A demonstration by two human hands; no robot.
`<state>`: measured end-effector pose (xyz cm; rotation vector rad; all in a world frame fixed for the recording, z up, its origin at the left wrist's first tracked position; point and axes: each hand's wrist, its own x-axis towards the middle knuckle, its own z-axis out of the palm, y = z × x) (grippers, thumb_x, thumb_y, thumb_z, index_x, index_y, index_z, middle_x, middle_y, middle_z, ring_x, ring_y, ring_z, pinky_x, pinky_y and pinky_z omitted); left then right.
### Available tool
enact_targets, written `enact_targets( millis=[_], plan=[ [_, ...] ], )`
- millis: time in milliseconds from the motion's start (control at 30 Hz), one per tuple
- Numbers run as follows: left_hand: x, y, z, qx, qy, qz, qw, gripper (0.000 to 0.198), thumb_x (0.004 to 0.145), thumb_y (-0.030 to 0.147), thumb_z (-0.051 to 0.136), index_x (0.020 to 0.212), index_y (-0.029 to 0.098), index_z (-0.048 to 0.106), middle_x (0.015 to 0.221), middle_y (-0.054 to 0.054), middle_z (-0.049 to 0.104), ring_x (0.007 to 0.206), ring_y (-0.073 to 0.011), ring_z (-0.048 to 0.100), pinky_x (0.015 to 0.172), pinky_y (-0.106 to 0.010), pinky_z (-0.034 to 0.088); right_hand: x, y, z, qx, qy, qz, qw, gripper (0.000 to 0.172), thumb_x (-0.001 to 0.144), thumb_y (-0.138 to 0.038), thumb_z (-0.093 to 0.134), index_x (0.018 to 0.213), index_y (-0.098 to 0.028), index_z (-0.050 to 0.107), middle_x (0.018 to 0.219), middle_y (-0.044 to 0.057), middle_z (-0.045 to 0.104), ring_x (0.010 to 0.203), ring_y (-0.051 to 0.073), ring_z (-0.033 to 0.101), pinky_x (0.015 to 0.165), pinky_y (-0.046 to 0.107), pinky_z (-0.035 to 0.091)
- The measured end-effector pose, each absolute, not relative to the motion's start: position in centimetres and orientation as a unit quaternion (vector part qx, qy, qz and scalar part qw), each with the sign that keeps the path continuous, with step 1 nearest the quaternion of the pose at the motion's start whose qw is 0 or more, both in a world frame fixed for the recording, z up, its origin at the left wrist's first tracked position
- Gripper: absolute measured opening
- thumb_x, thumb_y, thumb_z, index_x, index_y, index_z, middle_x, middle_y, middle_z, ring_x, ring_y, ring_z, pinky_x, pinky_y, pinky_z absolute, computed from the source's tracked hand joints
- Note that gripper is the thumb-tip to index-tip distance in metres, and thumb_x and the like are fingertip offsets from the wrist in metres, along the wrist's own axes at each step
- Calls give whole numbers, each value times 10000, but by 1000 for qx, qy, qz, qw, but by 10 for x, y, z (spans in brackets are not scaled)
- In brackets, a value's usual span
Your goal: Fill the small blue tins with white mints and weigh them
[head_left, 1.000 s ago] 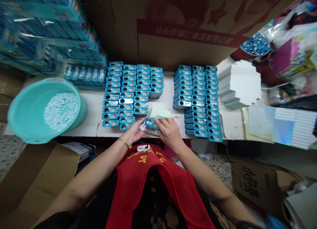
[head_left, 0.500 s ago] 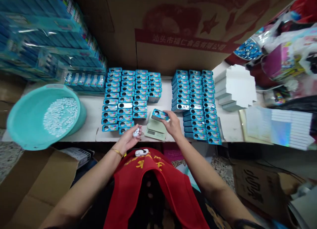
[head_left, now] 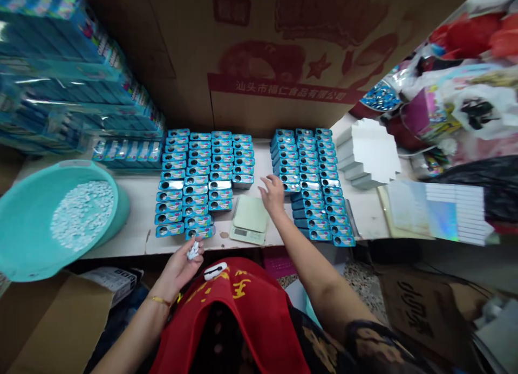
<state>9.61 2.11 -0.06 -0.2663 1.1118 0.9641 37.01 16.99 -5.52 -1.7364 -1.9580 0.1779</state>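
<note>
My left hand [head_left: 181, 264] is cupped around a small heap of white candies [head_left: 193, 250], near the table's front edge and just below the left group of blue tins [head_left: 170, 206]. Just right of the left group's short column, my right hand [head_left: 273, 195] reaches over the table with fingers apart and nothing in them. Between the two groups lies a pale green kitchen scale [head_left: 250, 215], its platform bare and its display too small to read. The right group of blue tins [head_left: 315, 193] stands beside my right hand. Most tins show a dark round spot on top.
A turquoise basin [head_left: 121, 212] with many white candies stands at the left. Wrapped blue packs [head_left: 89, 88] are stacked behind it. A large cardboard box [head_left: 243, 109] closes off the back. Folded white cartons [head_left: 370, 153] and flat sheets [head_left: 441, 209] lie at the right.
The tin my right hand held over the scale is released; the left group's rightmost column has gained one at its front. My left hand moved slightly left with the candies. The camera view shifted.
</note>
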Motion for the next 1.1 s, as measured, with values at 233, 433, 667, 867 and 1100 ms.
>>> enact_targets(
  millis=[233,433,667,867,1100],
  plan=[
    [110,29,0,-88,494,403,765,76,828,146,499,811,104,559,638,-17,515,482,-54,472,346,-134,341,440,154,-47,-658,-744,-92,73,202,838,-182,458,965,-190,614,1117,112,520,975,258,409,757,358,305],
    [128,32,2,-72,495,386,775,60,802,169,550,794,110,557,621,-8,517,468,-50,475,338,-130,335,454,162,-48,-571,-813,-116,9,190,857,-167,423,860,-173,613,1024,96,560,909,225,421,737,337,270],
    [131,29,5,-74,505,381,771,68,814,164,530,781,106,546,598,-1,514,444,-41,465,329,-118,316,422,135,11,-483,-871,-90,12,175,805,-95,452,795,-164,613,1035,90,550,935,220,409,780,352,285],
    [131,32,7,-77,487,381,782,51,804,161,544,791,111,548,612,-5,525,460,-50,483,335,-127,334,351,95,11,-402,-916,-1,-6,143,790,-88,483,818,-150,608,984,82,550,913,211,427,779,354,319],
    [123,28,0,-90,468,382,792,49,815,143,517,815,110,554,632,-16,533,483,-60,494,345,-135,351,380,87,7,-529,-840,92,80,190,830,-269,530,986,-207,618,1000,70,571,901,206,464,740,325,370]
  ],
)
